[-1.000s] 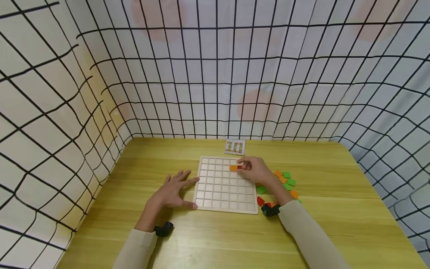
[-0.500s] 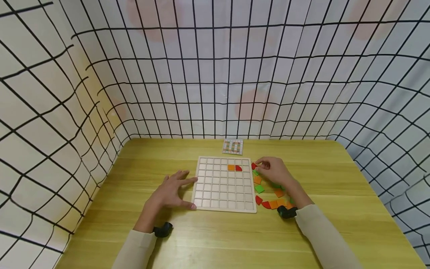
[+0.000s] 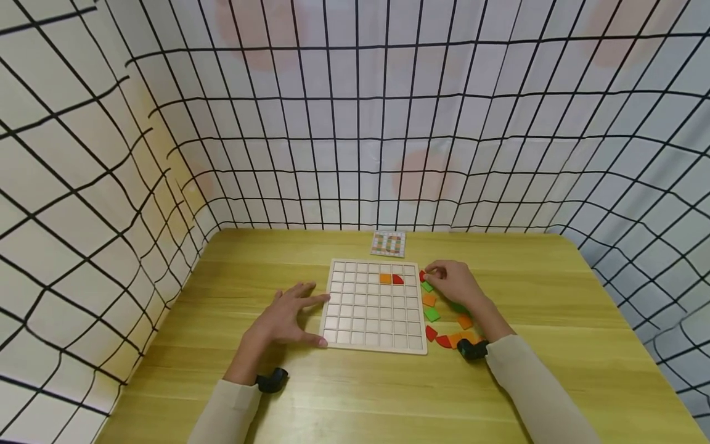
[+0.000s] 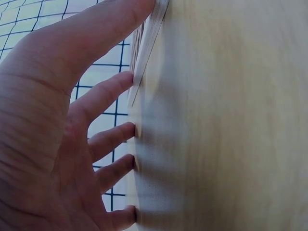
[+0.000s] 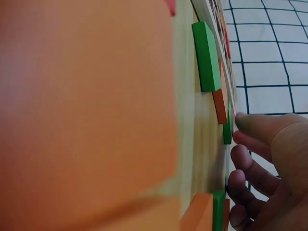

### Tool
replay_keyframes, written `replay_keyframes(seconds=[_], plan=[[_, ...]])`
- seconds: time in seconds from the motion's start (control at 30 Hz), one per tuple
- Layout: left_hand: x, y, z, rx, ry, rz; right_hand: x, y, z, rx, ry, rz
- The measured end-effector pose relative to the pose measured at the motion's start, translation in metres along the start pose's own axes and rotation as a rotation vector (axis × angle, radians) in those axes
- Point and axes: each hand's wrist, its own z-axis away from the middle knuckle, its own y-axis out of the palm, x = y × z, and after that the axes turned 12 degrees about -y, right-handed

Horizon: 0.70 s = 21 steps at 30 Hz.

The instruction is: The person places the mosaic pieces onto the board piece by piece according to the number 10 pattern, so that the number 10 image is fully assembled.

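A pale wooden grid board [image 3: 363,338] lies on the table, with an orange square tile [image 3: 385,279] and a red quarter-circle tile [image 3: 397,280] in neighbouring cells. My left hand [image 3: 285,314] spreads its fingers against the board's left edge; in the left wrist view its fingertips [image 4: 126,78] reach the edge and the tabletop. Just off the board's upper right edge, my right hand [image 3: 455,283] pinches a small red tile [image 3: 423,275] between thumb and forefinger. Its other fingers [image 5: 243,183] curl loosely in the right wrist view.
Loose tiles lie right of the board, among them a green one [image 3: 432,314], an orange one [image 3: 465,321] and a red one [image 3: 431,333]. A small patterned card [image 3: 388,243] lies behind the board. Grid-patterned cloth [image 3: 355,123] encloses the table.
My right hand has let go of the red quarter-circle tile in its cell and moved right, off the board, to another red tile. My left hand stays at the board's edge.
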Motion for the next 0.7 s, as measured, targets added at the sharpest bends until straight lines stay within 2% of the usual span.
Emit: replay_keyframes(seconds=[0.17, 0.37, 0.7], plan=[[-0.001, 0.000, 0.001, 0.002, 0.000, 0.001, -0.001, 0.001, -0.001, -0.008, 0.048, 0.027], [-0.002, -0.001, 0.001, 0.002, 0.001, -0.005, -0.005, -0.010, 0.002, -0.033, 0.100, 0.030], [-0.002, -0.001, 0.001, 0.000, 0.000, -0.003, -0.020, -0.012, 0.002, 0.056, -0.003, 0.008]])
